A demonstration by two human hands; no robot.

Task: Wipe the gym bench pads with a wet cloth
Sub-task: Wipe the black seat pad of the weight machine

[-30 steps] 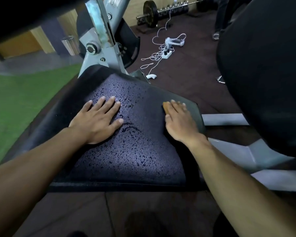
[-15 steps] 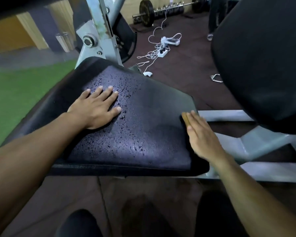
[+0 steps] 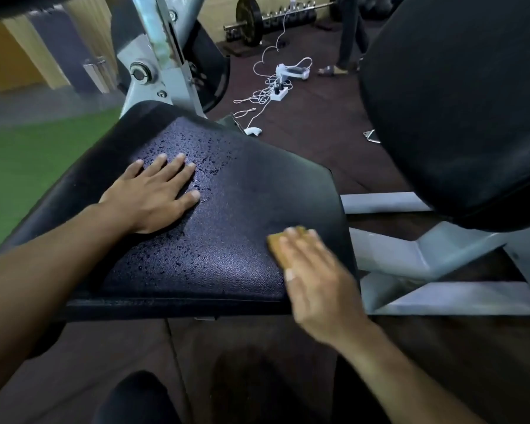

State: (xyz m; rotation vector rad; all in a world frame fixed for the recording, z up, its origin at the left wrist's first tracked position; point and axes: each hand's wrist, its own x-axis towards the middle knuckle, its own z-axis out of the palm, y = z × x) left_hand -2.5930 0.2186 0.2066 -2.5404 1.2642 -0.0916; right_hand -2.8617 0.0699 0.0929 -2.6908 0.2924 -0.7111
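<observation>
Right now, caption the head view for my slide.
Right hand presses tan cloth on wet black bench pad; left hand flat.

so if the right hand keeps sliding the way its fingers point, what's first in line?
The right hand, flat on the cloth, points up the seat pad. Nothing lies on the pad ahead; it would likely run off the far right edge toward the floor cables.

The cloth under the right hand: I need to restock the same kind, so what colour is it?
The cloth is yellowish-tan, seen in the head view.
</observation>
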